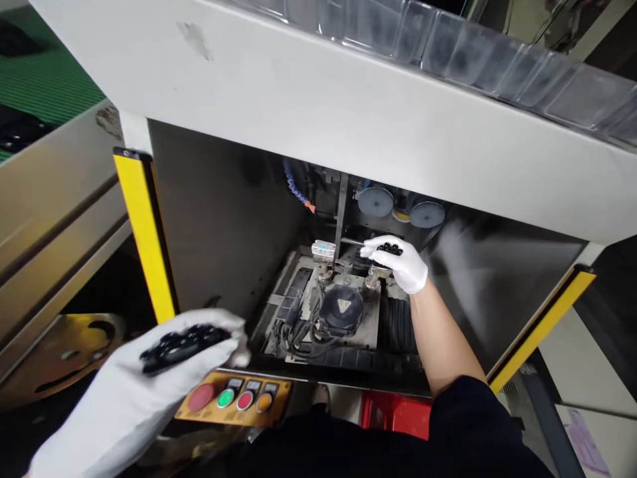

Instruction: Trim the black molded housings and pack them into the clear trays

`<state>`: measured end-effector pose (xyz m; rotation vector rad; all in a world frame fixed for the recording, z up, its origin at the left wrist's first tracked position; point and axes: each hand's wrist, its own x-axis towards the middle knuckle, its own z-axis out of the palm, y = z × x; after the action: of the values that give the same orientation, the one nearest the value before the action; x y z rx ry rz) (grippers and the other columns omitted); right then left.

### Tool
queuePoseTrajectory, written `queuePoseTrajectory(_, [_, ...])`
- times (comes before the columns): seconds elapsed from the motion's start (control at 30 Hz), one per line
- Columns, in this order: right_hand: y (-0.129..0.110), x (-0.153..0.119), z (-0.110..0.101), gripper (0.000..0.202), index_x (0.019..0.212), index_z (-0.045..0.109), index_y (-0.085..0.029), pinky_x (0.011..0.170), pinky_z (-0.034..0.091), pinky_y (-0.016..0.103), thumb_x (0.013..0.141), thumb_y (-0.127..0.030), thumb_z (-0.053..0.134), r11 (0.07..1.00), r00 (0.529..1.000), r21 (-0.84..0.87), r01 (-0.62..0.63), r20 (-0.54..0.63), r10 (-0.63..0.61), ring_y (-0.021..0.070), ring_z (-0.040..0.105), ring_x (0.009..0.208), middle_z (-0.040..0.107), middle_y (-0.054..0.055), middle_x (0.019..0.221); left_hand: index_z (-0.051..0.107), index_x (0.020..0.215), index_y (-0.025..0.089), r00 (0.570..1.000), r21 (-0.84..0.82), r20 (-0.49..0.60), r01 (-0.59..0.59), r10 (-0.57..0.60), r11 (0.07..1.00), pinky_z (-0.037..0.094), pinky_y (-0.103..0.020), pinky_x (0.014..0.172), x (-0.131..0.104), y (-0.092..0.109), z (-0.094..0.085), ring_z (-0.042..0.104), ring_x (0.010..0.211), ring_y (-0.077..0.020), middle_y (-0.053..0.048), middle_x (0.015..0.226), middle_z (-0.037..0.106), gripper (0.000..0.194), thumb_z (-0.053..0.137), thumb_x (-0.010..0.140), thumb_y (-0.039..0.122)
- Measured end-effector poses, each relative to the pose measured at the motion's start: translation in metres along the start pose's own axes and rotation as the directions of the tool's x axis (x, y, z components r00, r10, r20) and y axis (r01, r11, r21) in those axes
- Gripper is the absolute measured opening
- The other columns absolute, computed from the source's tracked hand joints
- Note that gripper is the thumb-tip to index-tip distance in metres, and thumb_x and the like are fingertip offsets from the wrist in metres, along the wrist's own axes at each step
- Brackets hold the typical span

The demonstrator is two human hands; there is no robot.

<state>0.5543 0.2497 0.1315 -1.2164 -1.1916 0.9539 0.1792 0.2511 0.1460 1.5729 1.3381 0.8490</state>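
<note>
My left hand, in a white glove, is closed around a black glossy part at the lower left, outside the machine opening. My right hand, also white-gloved, reaches into the machine. Its fingers curl around another black glossy part with small rounded ends, and the fingertips touch or nearly touch a thin rod. Beneath this hand stands the right metal fixture, partly hidden. The left fixture, with a pale top block, stands apart from it. Between and in front of them lies a round black cover bearing a warning triangle.
Two grey discs hang behind my right hand. A blue hose with an orange nozzle comes down at the back. Yellow bars flank the opening. A button panel sits below my left hand, and a red bin stands underneath.
</note>
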Motion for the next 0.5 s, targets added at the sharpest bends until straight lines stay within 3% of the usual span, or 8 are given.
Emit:
queuePoseTrajectory(0.13, [0.007,0.002,0.004,0.015,0.081,0.075,-0.019,0.082,0.057,0.034,0.080,-0.033,0.080,0.995,0.997,-0.058,0.078,-0.009,-0.079,0.0207,0.073,0.082,0.079,0.004,0.084,0.077,0.088,0.025,0.990,-0.140,0.107,-0.071,0.086,0.988,0.064,-0.034,0.080,0.047,0.044,0.034,0.076,0.085,-0.0255,-0.003,0.089,0.081,0.032,0.084,0.068,0.050])
queuePoseTrajectory(0.23, [0.011,-0.001,0.006,0.012,0.081,0.075,-0.020,0.083,0.057,0.035,0.083,-0.031,0.078,0.989,0.993,-0.094,0.114,-0.015,-0.116,0.0207,0.073,0.083,0.078,0.004,0.085,0.075,0.090,0.020,0.961,-0.347,0.161,-0.158,0.224,0.924,0.060,-0.034,0.087,0.087,0.059,0.069,0.074,0.089,-0.0223,-0.005,0.093,0.080,0.028,0.087,0.072,0.038])
queuePoseTrajectory(0.37, [0.009,-0.002,0.007,0.006,0.080,0.075,-0.020,0.085,0.057,0.035,0.084,-0.024,0.077,0.988,0.995,-0.117,0.098,-0.003,-0.099,0.0209,0.073,0.083,0.079,0.004,0.084,0.074,0.092,0.014,0.886,-0.528,0.326,-0.119,0.330,0.841,0.059,-0.032,0.077,0.131,0.055,0.114,0.072,0.081,-0.0197,-0.008,0.094,0.079,0.028,0.087,0.075,0.033])
queuePoseTrajectory(0.5, [0.007,-0.002,0.007,0.003,0.080,0.076,-0.020,0.086,0.057,0.036,0.082,-0.020,0.078,0.989,0.997,-0.131,0.075,0.003,-0.076,0.0217,0.075,0.086,0.080,0.004,0.087,0.074,0.090,0.015,0.852,-0.529,0.414,-0.059,0.319,0.846,0.057,-0.026,0.071,0.152,0.042,0.134,0.071,0.075,-0.0167,-0.005,0.083,0.077,0.028,0.088,0.074,0.033])
